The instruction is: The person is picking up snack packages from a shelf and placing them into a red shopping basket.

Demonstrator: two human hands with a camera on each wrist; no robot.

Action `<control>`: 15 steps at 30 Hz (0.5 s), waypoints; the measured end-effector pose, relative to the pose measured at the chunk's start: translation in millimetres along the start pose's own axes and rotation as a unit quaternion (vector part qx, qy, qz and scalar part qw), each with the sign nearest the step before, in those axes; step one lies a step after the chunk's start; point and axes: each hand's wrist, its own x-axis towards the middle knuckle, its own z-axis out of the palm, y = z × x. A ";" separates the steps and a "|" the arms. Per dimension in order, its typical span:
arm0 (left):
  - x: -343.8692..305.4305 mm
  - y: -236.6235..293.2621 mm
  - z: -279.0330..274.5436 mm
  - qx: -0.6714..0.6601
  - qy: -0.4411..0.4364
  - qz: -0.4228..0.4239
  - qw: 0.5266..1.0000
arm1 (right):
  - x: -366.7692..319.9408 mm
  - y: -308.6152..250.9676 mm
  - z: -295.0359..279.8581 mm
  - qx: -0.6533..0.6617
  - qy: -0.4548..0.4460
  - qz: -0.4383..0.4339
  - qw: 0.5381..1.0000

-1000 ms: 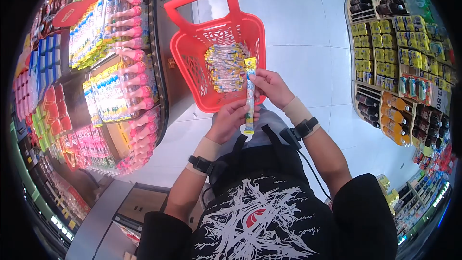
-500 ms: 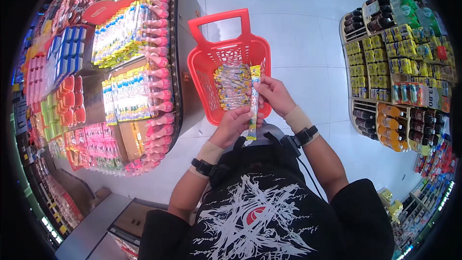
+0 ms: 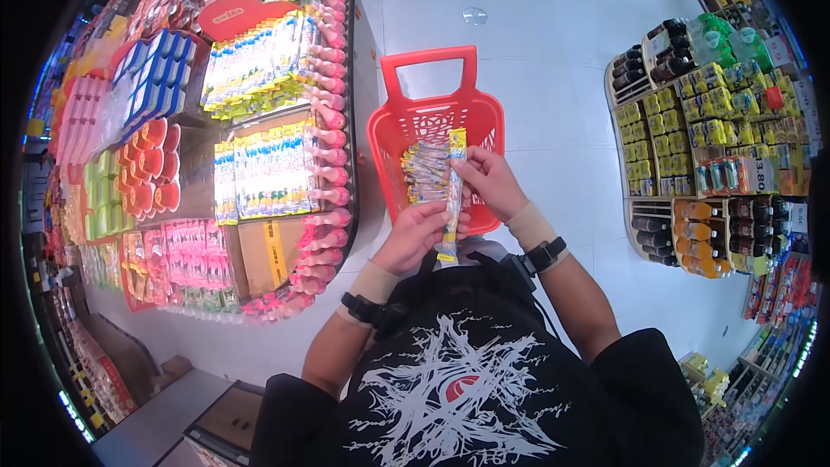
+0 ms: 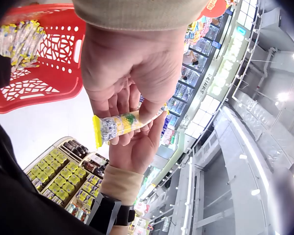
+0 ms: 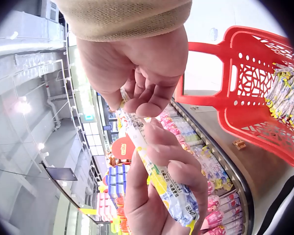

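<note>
A long slim packet point(image 3: 455, 180) with yellow ends stands nearly upright in the head view, held in both hands over the near edge of a red basket point(image 3: 378, 156). The left hand point(image 3: 417, 233) pinches its lower part; the right hand point(image 3: 491, 180) grips it higher up. In the left wrist view the packet's yellow end point(image 4: 97, 131) sticks out past the left hand point(image 4: 132, 73). The right wrist view shows the packet point(image 5: 161, 181) running from the right hand point(image 5: 137, 73) down across the left fingers. Many similar packets point(image 3: 424, 175) lie inside the basket.
A display point(image 3: 264, 173) of packets, cups and pink-topped items stands on the left. Shelves of cans and bottles point(image 3: 692, 147) stand on the right. Pale tiled floor point(image 3: 553, 78) lies between them, and a grey counter point(image 3: 164, 424) is at the lower left.
The head view has shifted, so the basket and left display appear farther right and lower. Both hands still hold the packet, with little change in their grip.
</note>
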 end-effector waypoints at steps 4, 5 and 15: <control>-17.6 13.4 -10.2 0.015 -0.005 -0.004 1.000 | 1.9 1.0 21.4 0.022 0.007 0.000 1.000; -21.2 17.0 -12.9 0.021 -0.007 0.000 1.000 | 3.7 4.3 24.5 0.015 0.005 -0.005 1.000; -56.3 41.3 -39.6 0.063 -0.015 0.024 0.998 | 7.7 1.4 75.1 0.038 -0.007 -0.031 0.999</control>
